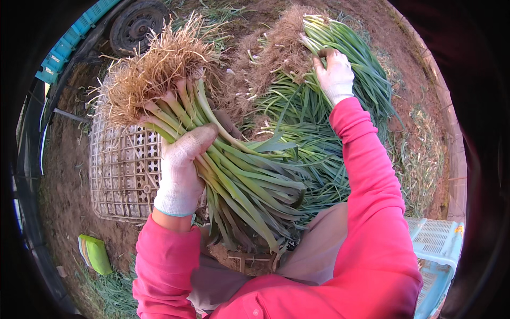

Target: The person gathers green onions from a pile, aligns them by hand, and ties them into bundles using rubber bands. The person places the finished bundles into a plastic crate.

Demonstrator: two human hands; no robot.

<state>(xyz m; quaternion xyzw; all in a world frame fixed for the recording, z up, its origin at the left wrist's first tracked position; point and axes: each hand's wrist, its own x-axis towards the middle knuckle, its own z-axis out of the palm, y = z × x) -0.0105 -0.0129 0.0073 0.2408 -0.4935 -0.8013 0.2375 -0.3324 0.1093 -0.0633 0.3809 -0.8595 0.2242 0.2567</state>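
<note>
My left hand, in a white knitted glove with a soiled thumb, grips a thick bunch of long-leafed green plants, likely leeks or green onions. Its dry, matted roots point to the upper left, and the leaves droop across my lap. My right hand, also gloved in white, reaches to the big pile of similar rooted plants on the ground. Its thumb and fingertips touch pale stems near the pile's top; whether they hold any is hard to tell.
An upturned grid-patterned plastic crate lies at left. Beyond it is a wheel, with a blue crate at the upper left rim. Blue crates stand at lower right. A green packet lies on soil at lower left.
</note>
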